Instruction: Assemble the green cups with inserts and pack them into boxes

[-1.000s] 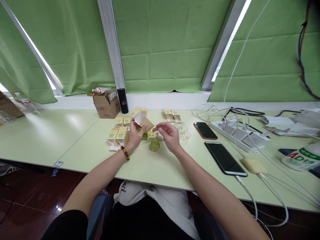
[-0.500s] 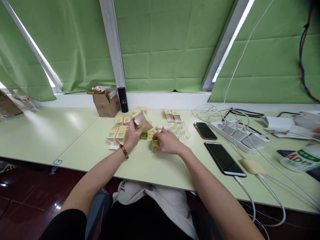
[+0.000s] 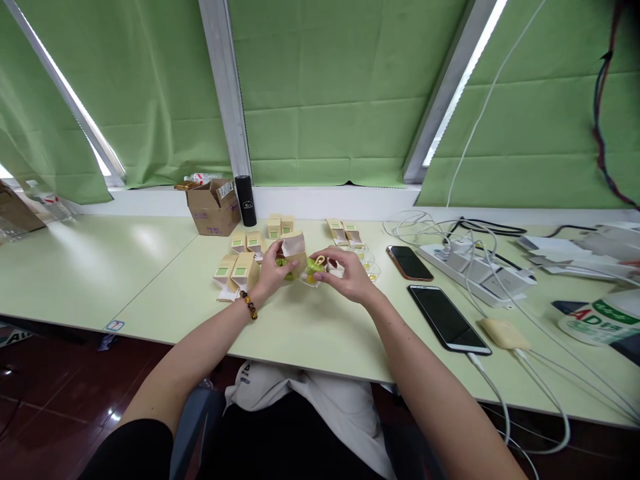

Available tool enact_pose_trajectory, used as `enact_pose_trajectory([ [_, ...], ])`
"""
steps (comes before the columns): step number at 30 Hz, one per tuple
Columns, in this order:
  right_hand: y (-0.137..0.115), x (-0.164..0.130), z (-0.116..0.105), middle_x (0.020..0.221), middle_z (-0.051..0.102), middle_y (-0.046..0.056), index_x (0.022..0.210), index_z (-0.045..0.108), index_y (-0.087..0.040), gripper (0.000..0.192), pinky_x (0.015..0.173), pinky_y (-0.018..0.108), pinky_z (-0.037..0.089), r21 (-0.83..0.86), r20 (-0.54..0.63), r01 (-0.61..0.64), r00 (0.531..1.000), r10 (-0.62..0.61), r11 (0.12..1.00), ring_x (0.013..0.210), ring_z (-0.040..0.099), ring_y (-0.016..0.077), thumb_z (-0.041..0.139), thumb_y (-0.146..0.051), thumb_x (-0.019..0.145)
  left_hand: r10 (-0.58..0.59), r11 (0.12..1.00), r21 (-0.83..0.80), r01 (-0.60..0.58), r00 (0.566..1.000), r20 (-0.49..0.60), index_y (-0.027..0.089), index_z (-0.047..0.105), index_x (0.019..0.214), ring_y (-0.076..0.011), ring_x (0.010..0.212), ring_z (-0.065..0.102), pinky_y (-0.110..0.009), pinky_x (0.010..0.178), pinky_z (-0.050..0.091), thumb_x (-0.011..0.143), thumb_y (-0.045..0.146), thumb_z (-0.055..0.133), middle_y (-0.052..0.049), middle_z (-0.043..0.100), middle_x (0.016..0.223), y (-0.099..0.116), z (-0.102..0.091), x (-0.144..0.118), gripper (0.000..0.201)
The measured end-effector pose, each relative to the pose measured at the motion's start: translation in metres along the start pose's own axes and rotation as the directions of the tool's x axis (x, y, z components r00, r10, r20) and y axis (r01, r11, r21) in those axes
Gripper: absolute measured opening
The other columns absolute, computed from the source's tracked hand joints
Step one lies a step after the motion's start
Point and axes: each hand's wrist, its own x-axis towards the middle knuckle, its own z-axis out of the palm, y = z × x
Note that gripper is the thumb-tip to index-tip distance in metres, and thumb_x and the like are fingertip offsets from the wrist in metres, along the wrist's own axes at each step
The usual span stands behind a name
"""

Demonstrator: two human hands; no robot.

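My left hand (image 3: 273, 275) is wrapped round a small cream cardboard box (image 3: 294, 244) whose flap stands open. Between the fingers of my right hand (image 3: 349, 277) is a small clear container with a green lid and a loop on top (image 3: 314, 272), tilted close beside the box. Some green pieces partly show behind my left fingers. Left of that hand stand several similar cream boxes (image 3: 245, 267) with green labels. Beyond my right hand lie clear plastic containers (image 3: 371, 260) with yellow bits inside, partly covered by the hand.
More cream boxes stand near the window sill, including an open pair (image 3: 345, 232). A brown carton (image 3: 214, 213) and a black cylinder (image 3: 245, 200) are at the back left. On the right lie two phones (image 3: 449, 319), a power strip (image 3: 475, 270), tangled cables and a beige charger (image 3: 504, 333).
My right hand has lifted the green-lidded container from the table and brought it up beside the box. My left hand has turned the box toward it.
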Motion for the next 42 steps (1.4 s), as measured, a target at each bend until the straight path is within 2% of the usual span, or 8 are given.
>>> enact_pose_trajectory([
  [7, -0.002, 0.000, -0.002, 0.096, 0.075, 0.006, 0.108, 0.078, -0.026, 0.039, 0.068, 0.039, 0.051, 0.057, -0.293, 0.064, 0.955, -0.045, 0.996, 0.078, 0.061, 0.0215, 0.076, -0.058, 0.087, -0.027, 0.998, 0.068, 0.018, 0.992, 0.125, 0.019, 0.063, 0.127, -0.0243, 0.107, 0.063, -0.038, 0.093, 0.053, 0.078, 0.033, 0.083, -0.010, 0.070, 0.123, 0.021, 0.006, -0.010, 0.055],
  [17, 0.009, -0.002, 0.001, 0.103, 0.076, 0.008, 0.108, 0.078, -0.026, 0.041, 0.061, 0.033, 0.054, 0.132, -0.406, 0.027, 0.913, 0.029, 0.991, 0.089, 0.070, 0.0247, 0.076, -0.060, 0.087, -0.014, 0.978, 0.194, -0.076, 0.904, 0.427, 0.029, 0.047, 0.141, -0.0271, 0.106, 0.068, -0.046, 0.095, 0.057, 0.077, 0.023, 0.082, -0.011, 0.066, 0.130, 0.031, 0.008, -0.020, 0.073],
  [22, 0.010, -0.001, 0.001, 0.100, 0.076, 0.008, 0.107, 0.078, -0.024, 0.042, 0.062, 0.033, 0.055, 0.173, -0.440, 0.010, 0.896, 0.068, 0.985, 0.087, 0.071, 0.0243, 0.076, -0.061, 0.087, -0.001, 0.937, 0.316, -0.152, 0.900, 0.437, 0.028, 0.045, 0.140, -0.0317, 0.105, 0.068, -0.052, 0.093, 0.056, 0.074, 0.033, 0.087, -0.012, 0.065, 0.127, 0.028, 0.005, -0.022, 0.078],
  [26, 0.011, -0.001, 0.002, 0.099, 0.076, 0.008, 0.107, 0.077, -0.024, 0.045, 0.062, 0.034, 0.057, 0.172, -0.448, -0.002, 0.890, 0.080, 0.985, 0.087, 0.072, 0.0247, 0.075, -0.064, 0.087, 0.147, 0.901, 0.299, -0.314, 0.870, 0.470, 0.025, 0.046, 0.137, -0.0349, 0.118, 0.065, -0.055, 0.100, 0.055, 0.077, 0.039, 0.087, -0.015, 0.060, 0.132, 0.029, 0.004, -0.019, 0.074],
  [29, 0.010, -0.001, 0.002, 0.099, 0.076, 0.008, 0.106, 0.078, -0.024, 0.044, 0.063, 0.033, 0.057, 0.171, -0.452, 0.003, 0.889, 0.076, 0.985, 0.086, 0.072, 0.0243, 0.076, -0.063, 0.087, 0.265, 0.876, 0.249, -0.413, 0.844, 0.466, 0.024, 0.055, 0.125, -0.0342, 0.127, 0.061, -0.053, 0.104, 0.055, 0.086, 0.041, 0.080, -0.016, 0.056, 0.137, 0.033, 0.003, -0.017, 0.049],
  [33, 0.008, -0.001, 0.003, 0.099, 0.076, 0.008, 0.105, 0.078, -0.024, 0.042, 0.061, 0.032, 0.055, 0.166, -0.454, 0.021, 0.889, 0.057, 0.986, 0.085, 0.071, 0.0233, 0.075, -0.062, 0.088, 0.344, 0.884, 0.146, -0.444, 0.830, 0.439, 0.023, 0.071, 0.104, -0.0298, 0.129, 0.063, -0.052, 0.112, 0.055, 0.097, 0.031, 0.068, -0.015, 0.052, 0.144, 0.035, 0.004, -0.019, 0.011],
  [38, 0.009, -0.001, 0.004, 0.096, 0.076, 0.007, 0.105, 0.078, -0.023, 0.040, 0.059, 0.030, 0.054, 0.153, -0.465, 0.055, 0.885, 0.023, 0.987, 0.082, 0.070, 0.0213, 0.076, -0.060, 0.088, 0.359, 0.889, 0.106, -0.446, 0.821, 0.444, 0.024, 0.079, 0.113, -0.0302, 0.137, 0.060, -0.052, 0.118, 0.051, 0.103, 0.029, 0.061, -0.013, 0.060, 0.148, 0.025, 0.008, -0.021, 0.021],
  [42, 0.010, -0.001, 0.005, 0.097, 0.077, 0.007, 0.105, 0.079, -0.023, 0.038, 0.058, 0.029, 0.053, 0.150, -0.470, 0.075, 0.883, 0.005, 0.986, 0.082, 0.070, 0.0207, 0.076, -0.057, 0.088, 0.328, 0.887, 0.178, -0.426, 0.853, 0.406, 0.024, 0.077, 0.124, -0.0289, 0.129, 0.065, -0.050, 0.111, 0.053, 0.105, 0.032, 0.058, -0.013, 0.070, 0.135, 0.021, 0.010, -0.021, 0.028],
])
